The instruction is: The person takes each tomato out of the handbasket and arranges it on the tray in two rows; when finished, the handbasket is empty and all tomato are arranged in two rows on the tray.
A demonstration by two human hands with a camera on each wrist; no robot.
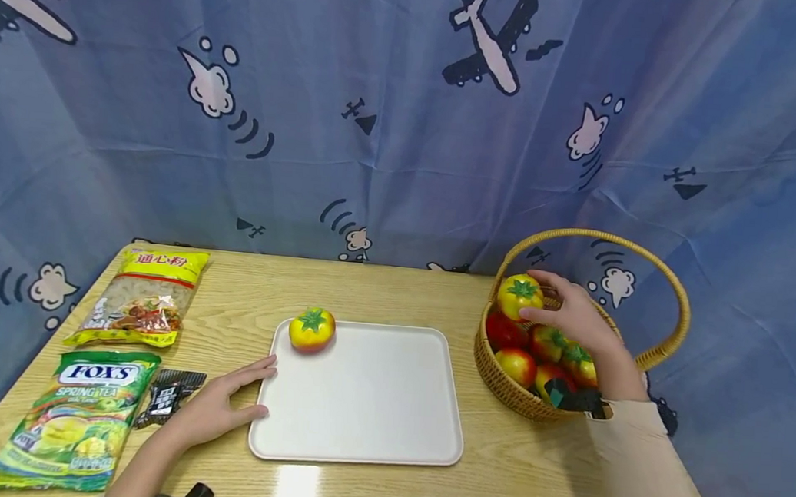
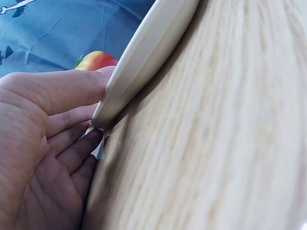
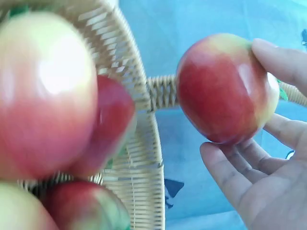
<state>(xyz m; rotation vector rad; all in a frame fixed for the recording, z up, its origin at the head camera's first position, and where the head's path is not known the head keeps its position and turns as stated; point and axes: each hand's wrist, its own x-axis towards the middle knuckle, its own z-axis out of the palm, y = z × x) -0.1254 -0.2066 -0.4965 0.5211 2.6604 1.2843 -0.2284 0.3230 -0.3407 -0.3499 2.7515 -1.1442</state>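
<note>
In the head view, my right hand (image 1: 570, 314) holds a yellow-and-red toy tomato (image 1: 521, 297) with a green star-shaped top, above the far left rim of a wicker basket (image 1: 515, 395). The right wrist view shows the thumb and fingers round this tomato (image 3: 225, 88), with the basket's rim beside it. My left hand (image 1: 217, 405) rests at the left edge of a white rectangular tray (image 1: 366, 400), its fingers extended and spread. Close up, its fingertips touch the tray's rim (image 2: 139, 62). A similar tomato (image 1: 312, 330) sits in the tray's far left corner.
Several red and yellow toy fruits (image 1: 516, 366) fill the basket, whose tall handle (image 1: 672, 291) arches over it. Left of the tray lie a yellow pasta bag (image 1: 148, 300), a green Fox's candy bag (image 1: 74, 426) and a small black packet (image 1: 167, 398). A blue curtain (image 1: 393, 125) hangs behind the table.
</note>
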